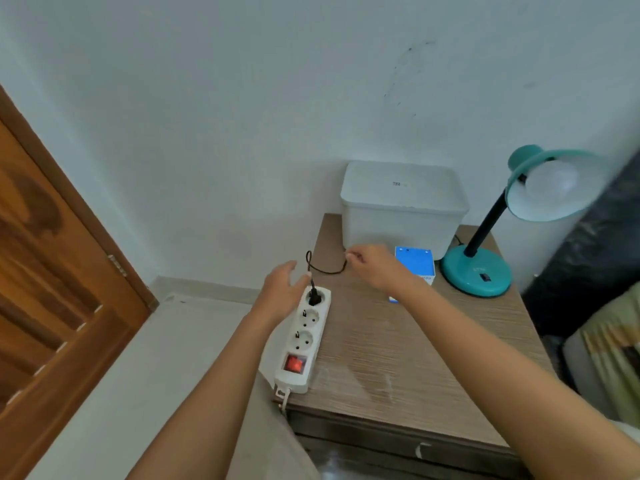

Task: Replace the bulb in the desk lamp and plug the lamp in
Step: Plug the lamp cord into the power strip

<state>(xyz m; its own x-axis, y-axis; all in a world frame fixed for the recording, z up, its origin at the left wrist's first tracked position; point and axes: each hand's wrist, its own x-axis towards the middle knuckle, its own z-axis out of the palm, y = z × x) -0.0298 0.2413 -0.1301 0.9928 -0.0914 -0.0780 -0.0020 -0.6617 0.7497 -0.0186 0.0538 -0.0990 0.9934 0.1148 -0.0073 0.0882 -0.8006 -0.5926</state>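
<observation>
A teal desk lamp stands at the table's far right, with a white bulb in its shade. Its black plug sits in the far socket of a white power strip on the table's left edge; the strip's red switch glows. The black cord loops from the plug toward my right hand, which pinches the cord near the white container. My left hand rests beside the strip's far end, fingers spread, holding nothing.
A white lidded plastic container stands at the back of the wooden table. A small blue box lies between my right hand and the lamp base. A wooden door is at the left, dark bedding at the right.
</observation>
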